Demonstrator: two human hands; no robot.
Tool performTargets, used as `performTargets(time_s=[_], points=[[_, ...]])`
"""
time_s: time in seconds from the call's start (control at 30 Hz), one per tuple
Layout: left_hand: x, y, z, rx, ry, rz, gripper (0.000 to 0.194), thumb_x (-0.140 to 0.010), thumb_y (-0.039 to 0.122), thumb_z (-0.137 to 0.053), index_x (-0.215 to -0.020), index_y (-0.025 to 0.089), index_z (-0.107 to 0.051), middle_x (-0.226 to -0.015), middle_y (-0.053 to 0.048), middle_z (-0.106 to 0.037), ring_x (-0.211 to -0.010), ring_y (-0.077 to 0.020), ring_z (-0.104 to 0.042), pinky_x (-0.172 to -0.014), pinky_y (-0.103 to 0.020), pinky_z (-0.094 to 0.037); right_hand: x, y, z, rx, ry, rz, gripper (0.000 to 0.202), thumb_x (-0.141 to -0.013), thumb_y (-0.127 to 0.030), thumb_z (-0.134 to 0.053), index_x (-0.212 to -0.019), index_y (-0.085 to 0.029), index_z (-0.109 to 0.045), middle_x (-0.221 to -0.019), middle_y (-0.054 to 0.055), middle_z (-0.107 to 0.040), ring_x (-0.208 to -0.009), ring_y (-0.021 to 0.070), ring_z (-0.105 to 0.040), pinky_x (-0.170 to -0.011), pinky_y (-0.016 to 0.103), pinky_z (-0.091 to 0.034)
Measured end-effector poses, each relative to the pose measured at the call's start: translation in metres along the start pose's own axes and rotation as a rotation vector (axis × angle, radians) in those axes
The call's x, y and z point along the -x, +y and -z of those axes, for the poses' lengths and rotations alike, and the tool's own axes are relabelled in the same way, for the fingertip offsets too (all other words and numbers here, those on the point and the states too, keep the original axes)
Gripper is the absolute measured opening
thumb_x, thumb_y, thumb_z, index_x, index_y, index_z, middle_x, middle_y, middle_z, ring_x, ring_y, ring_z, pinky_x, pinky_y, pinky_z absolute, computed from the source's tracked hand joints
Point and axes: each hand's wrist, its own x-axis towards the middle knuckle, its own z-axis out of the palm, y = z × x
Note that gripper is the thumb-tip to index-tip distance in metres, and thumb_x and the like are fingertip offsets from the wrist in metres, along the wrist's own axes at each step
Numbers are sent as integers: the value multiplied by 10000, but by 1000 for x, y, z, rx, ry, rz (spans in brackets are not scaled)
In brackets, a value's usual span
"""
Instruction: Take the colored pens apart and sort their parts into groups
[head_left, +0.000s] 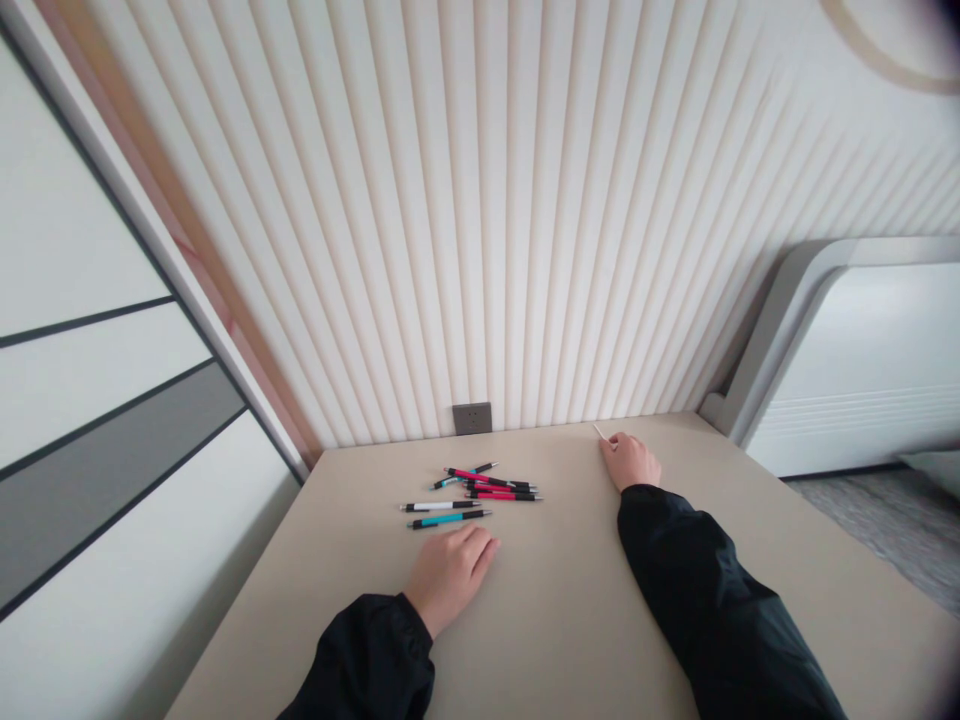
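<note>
So the right hand (630,464) is way over by the back edge of the tabletop (555,620), close to the ribbed wall (525,220), and looks to be pinching a thin white stick (598,431) that pokes out past the fingertips. Can't tell if it's a pen or something else, most of it is hidden. The left hand (454,570) rests palm-down just in front of the blue pen (450,519), nothing visible in it, though the palm's out of sight so no telling how curled it is. A white pen (440,506) lies just beyond the blue one, and the red pens (502,496) overlap in a loose heap behind, well apart from the stick. My read: the step in hand is handling that stick, and the next move calls for a light, steady pinch.
</note>
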Motion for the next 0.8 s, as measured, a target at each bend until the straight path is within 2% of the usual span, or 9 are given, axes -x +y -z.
performTargets(time_s=[0.1, 0.2, 0.3, 0.4, 0.47, 0.53, 0.63, 0.7, 0.8], points=[[1, 3, 2, 2, 4, -16, 312, -970, 289, -370, -779, 196, -599, -723, -20, -631, -649, -158, -617, -579, -256, -415, 9, -4, 8, -37, 51, -4, 391, -909, -452, -388, -1079, -205, -639, -1007, 104, -654, -872, 240, -610, -697, 313, -417], [1, 5, 3, 25, 15, -14, 288, -967, 273, -377, -806, 199, -605, -735, -18, -635, -665, -160, -622, -588, -254, -417, 33, -15, 11, -148, 103, 54, 371, -924, -322, -329, -1166, -205, -584, -913, 71, -652, -824, 211, -602, -698, 293, -408], [1, 6, 4, 62, 20, -5, 264, -967, 267, -373, -855, 204, -605, -769, -17, -642, -690, -163, -630, -614, -259, -430, 79, -38, 7, -553, 117, 258, 382, -898, -212, -301, -1187, -162, -547, -796, 45, -611, -746, 185, -575, -708, 282, -417], [3, 7, 4, 106, 30, 8, 239, -964, 286, -382, -895, 205, -596, -805, -24, -647, -706, -167, -635, -632, -259, -442, 136, -69, 1, -962, -10, 407, 352, -942, -279, -293, -1202, -168, -504, -764, 20, -571, -672, 157, -539, -664, 268, -441], [4, 8, 6, 142, 50, 16, 211, -956, 306, -401, -945, 205, -586, -852, -32, -654, -709, -167, -637, -631, -257, -450, 171, -89, 1, -1146, -130, 476, 317, -957, -316, -330, -1186, -185, -507, -810, 27, -596, -733, 156, -564, -744, 286, -464], [6, 9, 7, 174, 73, 16, 191, -944, 321, -426, -998, 204, -568, -911, -43, -655, -722, -174, -641, -623, -258, -458, 195, -105, 5, -1280, -243, 517, 289, -963, -332, -361, -1166, -206, -524, -933, 51, -640, -886, 171, -596, -872, 325, -456], [7, 8, 7, 200, 106, 9, 154, -937, 293, -433, -991, 197, -540, -912, -48, -653, -741, -187, -647, -610, -261, -461, 211, -115, 11, -1391, -368, 549, 283, -962, -358, -394, -1163, -231, -547, -1123, 73, -642, -1078, 198, -574, -987, 372, -415], [8, 7, 5, 205, 130, 18, 128, -943, 267, -420, -937, 196, -526, -858, -40, -648, -718, -185, -642, -596, -258, -457, 211, -114, 12, -1376, -412, 569, 299, -955, -383, -413, -1169, -237, -563, -1195, 76, -620, -1133, 206, -555, -1006, 379, -409], [9, 3, -1, 221, 176, 59, 116, -943, 280, -437, -891, 199, -502, -823, -28, -627, -704, -177, -629, -606, -258, -460, 201, -106, 9, -1290, -422, 583, 327, -942, -416, -436, -1163, -226, -585, -1191, 83, -627, -1138, 216, -558, -999, 380, -418]])
